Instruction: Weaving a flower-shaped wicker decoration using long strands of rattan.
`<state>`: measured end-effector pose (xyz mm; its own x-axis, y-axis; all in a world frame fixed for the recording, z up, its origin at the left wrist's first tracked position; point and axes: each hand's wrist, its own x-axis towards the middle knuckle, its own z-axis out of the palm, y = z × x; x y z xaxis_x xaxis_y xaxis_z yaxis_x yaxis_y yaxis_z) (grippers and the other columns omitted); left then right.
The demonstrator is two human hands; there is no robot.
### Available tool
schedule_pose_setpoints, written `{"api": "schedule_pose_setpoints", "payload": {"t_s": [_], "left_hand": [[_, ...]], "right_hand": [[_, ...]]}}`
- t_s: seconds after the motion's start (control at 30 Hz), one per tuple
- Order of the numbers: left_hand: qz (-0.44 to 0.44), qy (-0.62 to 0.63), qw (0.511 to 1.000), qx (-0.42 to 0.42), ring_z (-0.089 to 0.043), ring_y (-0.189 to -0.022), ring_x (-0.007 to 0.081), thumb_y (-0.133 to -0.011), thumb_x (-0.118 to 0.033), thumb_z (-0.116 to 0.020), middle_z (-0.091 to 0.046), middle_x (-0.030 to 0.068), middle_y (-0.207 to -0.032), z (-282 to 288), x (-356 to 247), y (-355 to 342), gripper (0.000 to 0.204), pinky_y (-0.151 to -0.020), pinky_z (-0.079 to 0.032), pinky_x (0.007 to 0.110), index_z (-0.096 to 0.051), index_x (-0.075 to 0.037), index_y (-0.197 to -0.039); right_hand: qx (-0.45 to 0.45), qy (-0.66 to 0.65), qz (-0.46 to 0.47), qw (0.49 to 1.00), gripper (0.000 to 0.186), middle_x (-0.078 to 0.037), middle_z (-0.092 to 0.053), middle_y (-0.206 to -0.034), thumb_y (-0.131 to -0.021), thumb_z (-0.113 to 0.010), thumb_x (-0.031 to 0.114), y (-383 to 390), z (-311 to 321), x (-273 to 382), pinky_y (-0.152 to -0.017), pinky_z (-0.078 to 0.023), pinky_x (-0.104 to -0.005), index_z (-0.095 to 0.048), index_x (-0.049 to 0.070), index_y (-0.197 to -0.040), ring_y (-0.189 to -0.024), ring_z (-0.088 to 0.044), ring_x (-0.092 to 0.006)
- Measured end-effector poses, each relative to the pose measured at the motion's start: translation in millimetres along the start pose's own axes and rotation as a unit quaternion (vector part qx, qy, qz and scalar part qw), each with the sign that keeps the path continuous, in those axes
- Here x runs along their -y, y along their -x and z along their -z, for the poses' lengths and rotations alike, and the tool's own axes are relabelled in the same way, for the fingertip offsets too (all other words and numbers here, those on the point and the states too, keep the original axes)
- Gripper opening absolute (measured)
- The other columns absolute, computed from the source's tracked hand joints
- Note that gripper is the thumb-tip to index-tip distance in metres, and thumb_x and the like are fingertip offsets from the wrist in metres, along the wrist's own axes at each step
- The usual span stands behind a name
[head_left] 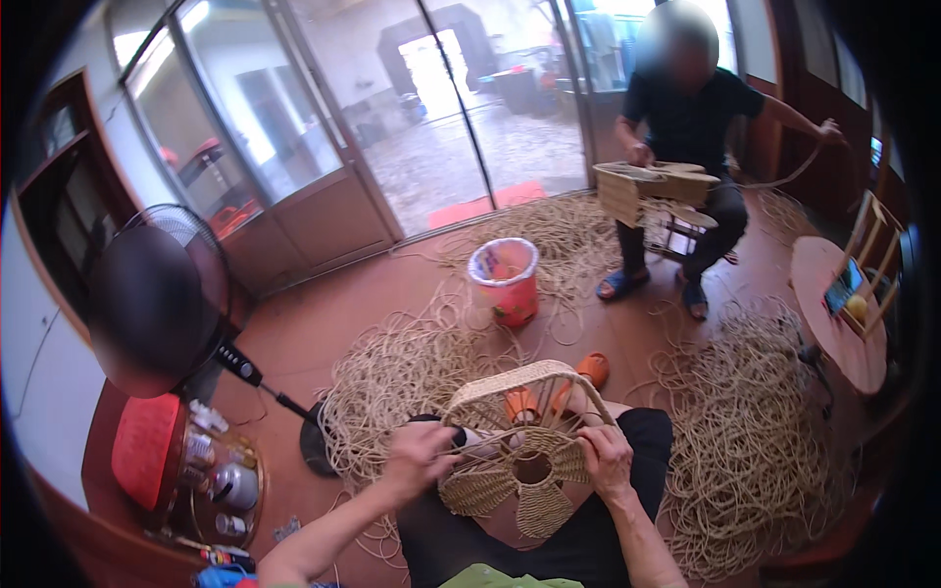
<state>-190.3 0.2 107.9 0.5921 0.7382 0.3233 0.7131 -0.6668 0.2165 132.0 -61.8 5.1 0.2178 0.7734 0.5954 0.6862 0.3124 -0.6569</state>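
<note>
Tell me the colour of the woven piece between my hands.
Straw-beige; the woven piece shows best in the head view.

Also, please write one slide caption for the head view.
Left hand and right hand at a partly woven frame among heaps of cord.

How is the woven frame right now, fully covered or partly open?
Partly open: the woven frame has a round hole and gaps, and an orange shoe shows between its ribs.
</note>
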Motion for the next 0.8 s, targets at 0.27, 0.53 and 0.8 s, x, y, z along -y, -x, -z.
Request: {"api": "schedule_pose_setpoints", "payload": {"t_s": [0.27, 0.53, 0.8], "left_hand": [[-0.043, -0.027, 0.998, 0.034, -0.065, -0.08, 0.0288, -0.083, -0.017, -0.066, -0.06, 0.0096, -0.085, -79, -31, -29, 0.023, -0.071, -0.052, 0.04, -0.062, -0.012, -0.105], [-0.009, -0.02, 0.994, -0.104, -0.064, -0.064, 0.0253, -0.077, -0.017, -0.066, -0.062, 0.0054, -0.072, -71, -30, -47, 0.008, -0.054, -0.05, 0.038, -0.063, -0.017, -0.085], [-0.17, -0.161, 0.972, 0.019, -0.057, -0.068, 0.0251, -0.077, -0.014, -0.066, -0.055, 0.0069, -0.073, -48, -13, -61, 0.012, -0.061, -0.046, 0.038, -0.056, -0.011, -0.084]], "right_hand": [[0.013, -0.042, -0.022, 0.999, 0.007, -0.011, -0.067, -0.085, -0.084, -0.069, 0.009, 15, 6, -5, -0.075, -0.052, -0.0396, -0.069, 0.004, -0.089, -0.081, -0.066, -0.0306], [-0.032, -0.033, -0.022, 0.999, 0.009, -0.013, -0.069, -0.087, -0.088, -0.068, 0.011, 8, -7, -8, -0.074, -0.053, -0.0409, -0.07, 0.005, -0.094, -0.083, -0.067, -0.033], [-0.048, -0.038, -0.043, 0.997, 0.008, -0.011, -0.067, -0.082, -0.087, -0.068, 0.01, 0, -9, -13, -0.069, -0.052, -0.0391, -0.068, 0.003, -0.092, -0.077, -0.066, -0.0311]]}}
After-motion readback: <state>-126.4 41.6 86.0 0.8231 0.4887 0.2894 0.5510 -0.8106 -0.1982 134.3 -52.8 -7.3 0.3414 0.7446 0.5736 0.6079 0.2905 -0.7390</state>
